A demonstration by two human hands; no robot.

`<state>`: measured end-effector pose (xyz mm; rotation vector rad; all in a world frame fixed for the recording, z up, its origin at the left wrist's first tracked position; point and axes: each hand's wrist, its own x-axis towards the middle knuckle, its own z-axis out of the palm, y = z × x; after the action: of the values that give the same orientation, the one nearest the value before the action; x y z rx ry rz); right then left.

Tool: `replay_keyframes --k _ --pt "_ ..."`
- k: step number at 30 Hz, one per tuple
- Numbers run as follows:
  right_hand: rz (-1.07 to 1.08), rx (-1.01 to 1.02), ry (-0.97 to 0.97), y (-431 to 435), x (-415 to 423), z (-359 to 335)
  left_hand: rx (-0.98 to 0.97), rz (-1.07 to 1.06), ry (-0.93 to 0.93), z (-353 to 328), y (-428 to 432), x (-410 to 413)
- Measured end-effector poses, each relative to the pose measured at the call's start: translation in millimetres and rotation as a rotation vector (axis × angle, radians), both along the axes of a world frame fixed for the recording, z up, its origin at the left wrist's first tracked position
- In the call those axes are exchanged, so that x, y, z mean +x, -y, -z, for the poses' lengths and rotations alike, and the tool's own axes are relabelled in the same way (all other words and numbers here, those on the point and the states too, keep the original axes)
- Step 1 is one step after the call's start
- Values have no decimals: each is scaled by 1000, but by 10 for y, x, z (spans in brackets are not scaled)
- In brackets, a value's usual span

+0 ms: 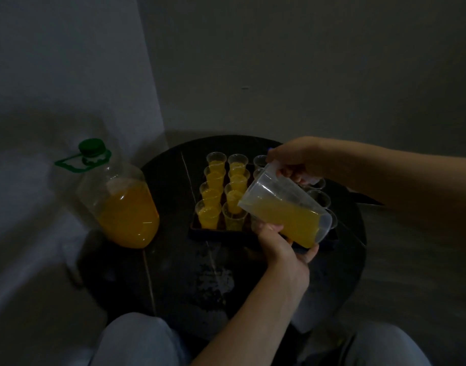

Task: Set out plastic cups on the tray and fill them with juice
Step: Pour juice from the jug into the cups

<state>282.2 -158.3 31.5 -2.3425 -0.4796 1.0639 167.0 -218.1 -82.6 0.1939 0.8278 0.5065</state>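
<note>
Held two-handed: right hand (298, 161) wrapped round handle of jug (284, 207), left hand (280, 247) gripping base. Thin-walled, flexible, probably slosh-heavy.

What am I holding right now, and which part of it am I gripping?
A tilted clear jug of juice. The right hand grips its handle; the left hand cups its base from below.

Orange juice (287, 220), clear jug (284, 207), green-capped bottle (118, 196), black table (200, 273), grey trousers (137, 342)
</note>
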Motion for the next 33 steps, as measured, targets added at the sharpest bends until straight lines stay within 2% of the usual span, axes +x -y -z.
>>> replay_keyframes --k 33 --pt "2 -35 -20 49 34 -114 -46 16 34 -148 90 51"
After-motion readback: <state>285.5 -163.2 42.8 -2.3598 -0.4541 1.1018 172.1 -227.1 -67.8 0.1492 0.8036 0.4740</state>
